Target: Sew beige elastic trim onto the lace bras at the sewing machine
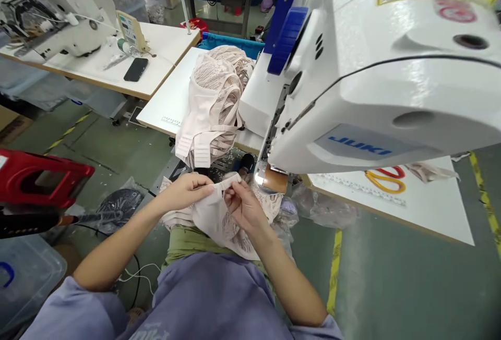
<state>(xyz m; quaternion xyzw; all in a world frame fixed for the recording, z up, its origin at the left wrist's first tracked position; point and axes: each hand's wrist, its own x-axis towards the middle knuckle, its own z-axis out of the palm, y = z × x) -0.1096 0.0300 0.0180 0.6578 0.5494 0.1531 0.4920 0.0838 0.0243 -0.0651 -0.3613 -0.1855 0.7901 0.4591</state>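
Observation:
A pale beige bra (209, 212) with lace parts lies across my lap, its end band raised between my two hands. My left hand (191, 191) is closed, pinching the band from the left. From the right, my right hand (245, 204) grips the band's tip between thumb and fingers. Just ahead and to the right stands a white sewing machine (376, 105), its needle area close to my right hand. Beyond my hands, a stack of similar beige bras (215, 95) hangs over the table edge.
A white worktable (164, 108) extends ahead. On the right tabletop lie orange-handled scissors (385, 182) and a clear ruler (364, 189). A second sewing machine (58, 27) and a phone (135, 69) occupy the left table. A red frame (47, 178) stands at my left.

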